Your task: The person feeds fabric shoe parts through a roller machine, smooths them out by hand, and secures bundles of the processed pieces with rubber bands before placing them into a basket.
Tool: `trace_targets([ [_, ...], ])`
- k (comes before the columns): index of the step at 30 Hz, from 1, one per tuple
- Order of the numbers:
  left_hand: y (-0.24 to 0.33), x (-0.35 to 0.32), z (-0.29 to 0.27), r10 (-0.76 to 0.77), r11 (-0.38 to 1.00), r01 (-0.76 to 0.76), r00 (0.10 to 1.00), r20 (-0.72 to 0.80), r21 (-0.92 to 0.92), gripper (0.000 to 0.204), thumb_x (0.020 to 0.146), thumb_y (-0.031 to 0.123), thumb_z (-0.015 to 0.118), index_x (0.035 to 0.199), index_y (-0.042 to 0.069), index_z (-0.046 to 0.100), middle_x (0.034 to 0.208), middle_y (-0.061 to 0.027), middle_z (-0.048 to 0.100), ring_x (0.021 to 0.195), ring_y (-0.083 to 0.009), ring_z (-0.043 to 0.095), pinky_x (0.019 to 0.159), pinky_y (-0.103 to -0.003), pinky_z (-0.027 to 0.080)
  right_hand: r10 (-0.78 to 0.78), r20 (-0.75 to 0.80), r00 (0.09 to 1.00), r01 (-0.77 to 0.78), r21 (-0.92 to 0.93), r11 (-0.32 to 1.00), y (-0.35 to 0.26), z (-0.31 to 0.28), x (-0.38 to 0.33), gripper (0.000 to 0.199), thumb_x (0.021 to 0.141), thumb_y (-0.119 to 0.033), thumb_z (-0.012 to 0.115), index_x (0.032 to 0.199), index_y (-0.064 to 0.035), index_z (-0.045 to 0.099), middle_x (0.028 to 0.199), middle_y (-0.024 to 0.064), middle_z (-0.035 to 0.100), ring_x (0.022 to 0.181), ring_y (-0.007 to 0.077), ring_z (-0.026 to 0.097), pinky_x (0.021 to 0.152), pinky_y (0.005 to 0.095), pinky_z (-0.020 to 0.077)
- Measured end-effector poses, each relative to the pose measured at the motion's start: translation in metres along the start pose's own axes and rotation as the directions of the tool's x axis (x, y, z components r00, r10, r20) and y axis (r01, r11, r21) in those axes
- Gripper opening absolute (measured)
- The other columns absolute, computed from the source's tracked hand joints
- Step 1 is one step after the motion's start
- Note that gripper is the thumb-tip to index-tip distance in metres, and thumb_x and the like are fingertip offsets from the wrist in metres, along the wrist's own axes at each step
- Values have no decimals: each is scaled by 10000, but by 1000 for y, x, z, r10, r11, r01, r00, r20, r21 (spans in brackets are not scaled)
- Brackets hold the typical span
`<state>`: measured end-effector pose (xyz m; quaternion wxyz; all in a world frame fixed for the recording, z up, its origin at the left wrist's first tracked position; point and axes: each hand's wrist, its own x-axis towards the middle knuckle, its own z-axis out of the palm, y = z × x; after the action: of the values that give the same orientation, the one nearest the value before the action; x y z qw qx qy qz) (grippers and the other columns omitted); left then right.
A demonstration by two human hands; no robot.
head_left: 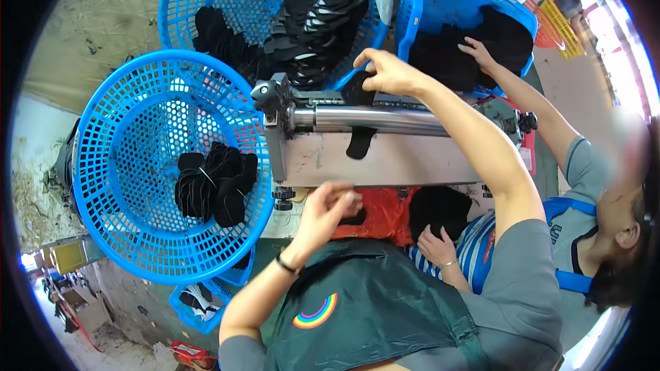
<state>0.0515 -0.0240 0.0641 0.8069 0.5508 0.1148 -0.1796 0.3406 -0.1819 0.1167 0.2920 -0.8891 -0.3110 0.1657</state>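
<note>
Workshop: blue mesh baskets (79,165) with black cut pieces (199,192) are surrounding a steel roller (405,121).
Black strip (360,143): jutting out on the roller's near side.
Right hand (392,74): reaching past the roller, fingers half-curled at a dark piece (355,93); whether gripping, I cannot tell.
Left hand (323,216): hovering beside a red sheet (385,209), fingers curling narrow; any hold, I cannot tell.
Co-worker's hand (483,56): resting on black pieces.

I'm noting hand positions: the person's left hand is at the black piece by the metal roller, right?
The side is wrong: in the head view, the person's right hand is at the black piece by the metal roller.
</note>
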Motion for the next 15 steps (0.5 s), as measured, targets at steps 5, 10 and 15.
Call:
trace_targets([
  [5,-43,-54,-47,-93,995,97,986,-140,19,303,987,119,608,1245,-28,549,1100,-145,692,973,-189,685,856,-310,563,-238,-97,966,229,-93,969,-29,-54,42,275,745,-62,653,999,42,667,910,142,713,855,194,666,805,324,519],
  [10,-71,-82,-65,-154,979,188,932,-327,74,314,967,147,642,1221,-27,581,1087,-126,700,963,-165,678,842,-293,545,-526,-641,559,359,-385,850,-78,-110,98,150,868,-118,602,971,-29,664,894,127,696,831,240,673,760,335,528],
  [15,-68,-76,-67,-119,959,189,944,-306,210,333,971,162,636,1233,-35,578,1032,-98,706,898,-129,669,803,-267,525,-459,-566,684,185,-474,861,-28,-79,141,135,787,-127,594,886,-62,660,898,172,669,935,378,620,827,457,495],
])
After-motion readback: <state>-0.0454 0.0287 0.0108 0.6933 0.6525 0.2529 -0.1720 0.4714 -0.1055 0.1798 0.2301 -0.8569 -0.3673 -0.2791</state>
